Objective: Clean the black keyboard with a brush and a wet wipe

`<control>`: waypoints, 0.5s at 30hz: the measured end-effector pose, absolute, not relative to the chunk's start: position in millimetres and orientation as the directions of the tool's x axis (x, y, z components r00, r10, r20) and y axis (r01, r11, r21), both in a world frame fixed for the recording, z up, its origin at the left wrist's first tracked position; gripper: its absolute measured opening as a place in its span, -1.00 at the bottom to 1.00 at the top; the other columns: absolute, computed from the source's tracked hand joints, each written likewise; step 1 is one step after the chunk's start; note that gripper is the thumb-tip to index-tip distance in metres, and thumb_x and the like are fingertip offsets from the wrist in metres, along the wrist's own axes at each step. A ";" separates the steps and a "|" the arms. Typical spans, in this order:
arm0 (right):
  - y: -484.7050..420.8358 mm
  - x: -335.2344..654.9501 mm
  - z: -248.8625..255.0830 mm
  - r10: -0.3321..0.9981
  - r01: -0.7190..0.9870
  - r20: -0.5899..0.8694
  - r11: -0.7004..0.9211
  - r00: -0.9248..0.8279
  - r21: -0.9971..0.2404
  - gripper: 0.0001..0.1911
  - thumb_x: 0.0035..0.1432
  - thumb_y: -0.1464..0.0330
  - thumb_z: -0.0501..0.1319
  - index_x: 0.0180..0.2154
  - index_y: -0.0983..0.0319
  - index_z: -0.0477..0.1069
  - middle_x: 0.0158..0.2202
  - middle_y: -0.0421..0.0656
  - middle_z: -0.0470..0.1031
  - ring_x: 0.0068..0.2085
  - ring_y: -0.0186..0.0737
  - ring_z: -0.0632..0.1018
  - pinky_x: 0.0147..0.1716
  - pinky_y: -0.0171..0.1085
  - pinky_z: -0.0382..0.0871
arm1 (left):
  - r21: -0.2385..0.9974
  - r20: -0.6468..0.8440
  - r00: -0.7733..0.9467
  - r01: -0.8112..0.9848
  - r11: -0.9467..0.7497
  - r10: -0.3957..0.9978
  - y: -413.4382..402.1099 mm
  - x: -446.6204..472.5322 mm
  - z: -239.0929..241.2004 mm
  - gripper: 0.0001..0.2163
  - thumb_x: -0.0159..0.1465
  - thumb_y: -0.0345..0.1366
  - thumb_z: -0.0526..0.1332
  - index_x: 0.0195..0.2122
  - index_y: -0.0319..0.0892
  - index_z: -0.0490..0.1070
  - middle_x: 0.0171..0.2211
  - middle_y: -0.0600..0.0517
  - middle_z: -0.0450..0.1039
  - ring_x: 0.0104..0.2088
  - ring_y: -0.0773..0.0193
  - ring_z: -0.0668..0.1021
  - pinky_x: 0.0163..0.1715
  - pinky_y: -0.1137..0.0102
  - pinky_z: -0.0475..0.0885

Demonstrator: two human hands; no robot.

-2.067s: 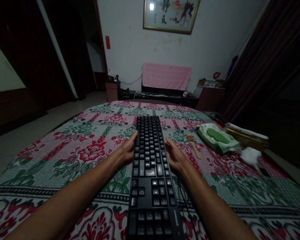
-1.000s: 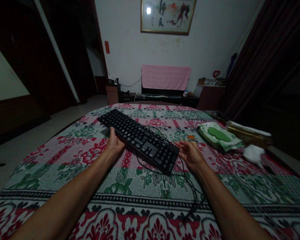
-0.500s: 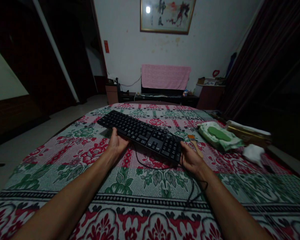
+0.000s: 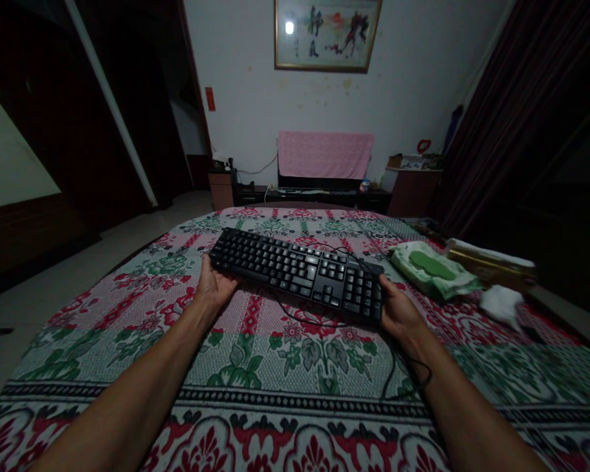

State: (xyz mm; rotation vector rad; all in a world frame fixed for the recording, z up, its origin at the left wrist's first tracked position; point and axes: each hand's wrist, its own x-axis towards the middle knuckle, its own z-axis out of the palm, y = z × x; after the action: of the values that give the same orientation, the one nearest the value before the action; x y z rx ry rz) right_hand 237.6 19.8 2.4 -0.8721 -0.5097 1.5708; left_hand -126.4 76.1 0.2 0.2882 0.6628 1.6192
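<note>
A black computer keyboard (image 4: 295,272) is held in both hands over the patterned tablecloth (image 4: 275,367), keys facing up and tilted toward me. My left hand (image 4: 215,283) grips its left end from the near edge, the fingers hidden underneath. Around the right end, my right hand (image 4: 398,305) is closed with the thumb at the edge. The black cable (image 4: 314,321) loops below the keyboard, and more of it hangs by my right wrist. Part of the cord also runs over the keyboard's far edge.
To the right lie a green-and-white wipes pack (image 4: 430,265), a gold tissue box (image 4: 491,262) and a crumpled white tissue (image 4: 501,305). Beyond the table, a pink cloth (image 4: 324,154) drapes over a screen on a dark low cabinet (image 4: 255,195).
The keyboard has shifted right and levelled somewhat, its keys turned more toward me. My left hand has moved left along it; my right hand has moved right. The brush is now hidden from view.
</note>
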 end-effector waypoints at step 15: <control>14.6 261.2 6.5 0.997 -0.419 -0.079 -0.076 -0.010 -0.905 -0.68 0.15 0.15 0.10 -0.12 0.08 0.46 -0.20 -0.18 0.60 -0.07 -0.06 0.55 -0.08 -0.04 0.43 | 0.556 -0.265 -0.185 -0.831 -0.007 0.946 80.5 -151.6 4.2 -0.49 0.32 0.06 -0.16 -0.25 -0.21 0.43 -0.35 -0.09 0.53 -0.32 0.11 0.57 -0.37 0.19 0.50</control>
State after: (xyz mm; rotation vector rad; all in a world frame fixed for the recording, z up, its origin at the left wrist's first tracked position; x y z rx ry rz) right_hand 261.2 14.6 6.5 -0.9417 -0.8401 1.4352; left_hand -151.6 80.5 4.2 0.2105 0.7145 1.6107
